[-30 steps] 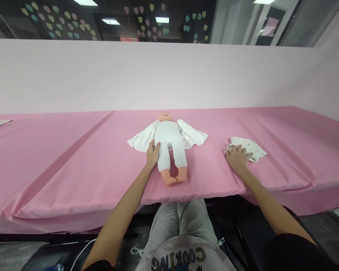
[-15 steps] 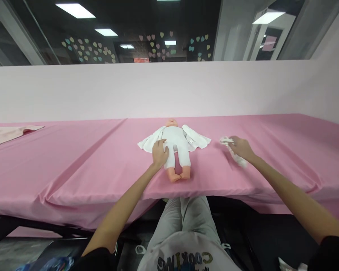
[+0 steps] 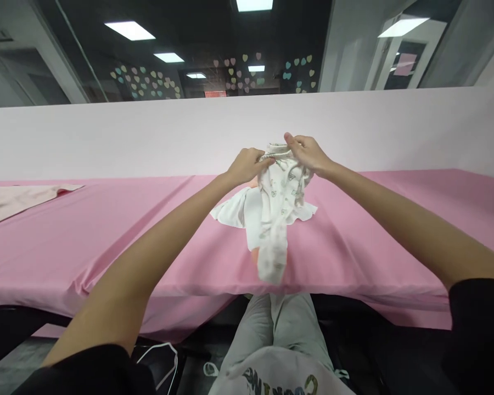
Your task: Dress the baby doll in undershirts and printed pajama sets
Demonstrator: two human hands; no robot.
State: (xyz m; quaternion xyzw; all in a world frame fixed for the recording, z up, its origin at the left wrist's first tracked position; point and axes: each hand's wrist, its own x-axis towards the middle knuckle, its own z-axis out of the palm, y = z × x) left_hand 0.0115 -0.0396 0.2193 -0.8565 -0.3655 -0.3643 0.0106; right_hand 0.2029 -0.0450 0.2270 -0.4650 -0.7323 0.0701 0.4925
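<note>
Printed white baby pants [image 3: 274,206] hang from both my hands, with the waistband at the top and the legs dangling toward me. My left hand [image 3: 249,164] pinches the waistband on the left. At its right side my right hand [image 3: 307,152] grips the band, thumb pointing up. Behind and below the pants lies a baby doll [image 3: 253,214] on its back, dressed in white and mostly hidden by them. A white garment [image 3: 231,211] is spread out under the doll on both sides.
A pink cloth [image 3: 156,230] covers the table, with folds running across it. Toward the far left lies a pale folded cloth [image 3: 20,200]. A white low wall [image 3: 148,137] rises behind the table, with a glass window [image 3: 222,33] above it. My legs are against the table's front edge.
My right hand has brought the pants from the right side to above the doll. My left hand has left the doll and taken hold of the waistband, and the pants now hang unfolded.
</note>
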